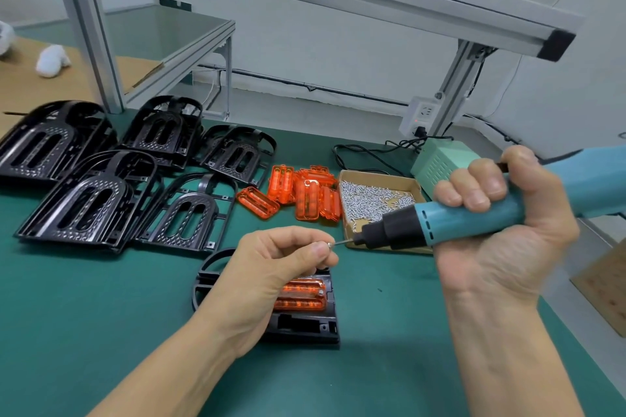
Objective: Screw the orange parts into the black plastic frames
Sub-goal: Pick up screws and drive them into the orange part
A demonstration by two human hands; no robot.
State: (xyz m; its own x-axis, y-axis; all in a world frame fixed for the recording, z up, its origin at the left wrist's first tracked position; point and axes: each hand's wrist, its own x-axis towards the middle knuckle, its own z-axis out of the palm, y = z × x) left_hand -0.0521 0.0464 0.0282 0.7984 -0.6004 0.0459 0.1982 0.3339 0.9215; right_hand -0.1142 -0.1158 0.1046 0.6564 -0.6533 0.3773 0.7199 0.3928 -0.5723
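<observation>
Your left hand [271,267] pinches a screw [330,245] at the bit of the teal screwdriver [474,213] gripped in your right hand [501,230], above the black frame [305,325] holding an orange part [299,294].

No text, label, brand or number can be read anywhere in this view. The electric screwdriver [474,213], the green power box [440,162] at the tabletop's far right edge and the wall socket [421,113] show no legible marking.
</observation>
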